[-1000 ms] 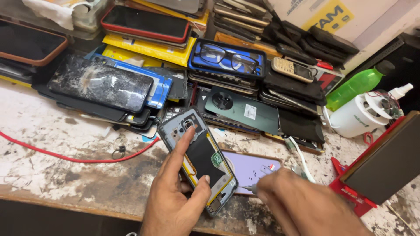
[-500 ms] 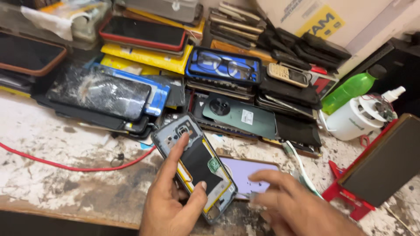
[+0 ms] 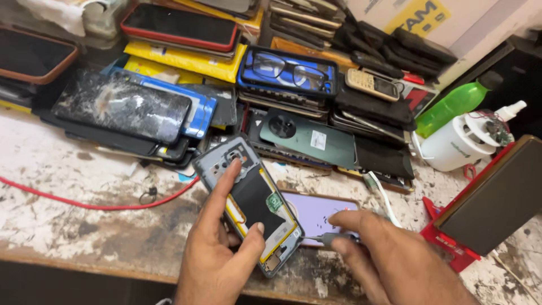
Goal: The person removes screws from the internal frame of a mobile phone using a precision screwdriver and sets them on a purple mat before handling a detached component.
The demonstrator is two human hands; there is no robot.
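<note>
My left hand point(image 3: 217, 251) grips an opened smartphone point(image 3: 248, 197) with its back cover off, the black battery and yellow edge showing; the index finger lies along it toward the camera module. My right hand point(image 3: 389, 257) pinches a thin grey tool point(image 3: 323, 239), its tip close to the phone's lower right edge. Beneath lies a lilac phone back cover point(image 3: 319, 212) flat on the worn workbench point(image 3: 73, 226).
Piles of phones fill the back: a cracked black one point(image 3: 121, 110), a green one point(image 3: 310, 138), a small keypad phone point(image 3: 372, 85), glasses point(image 3: 285, 63) on a blue case. A red cable point(image 3: 84, 203), toothbrush point(image 3: 384, 195), green bottle point(image 3: 451, 104), white container point(image 3: 460, 141) and red stand point(image 3: 485, 203) lie around.
My right hand drew back to the right and now pinches the grey tool beside the phone's lower edge. The left hand kept hold of the phone; the view shifted slightly.
</note>
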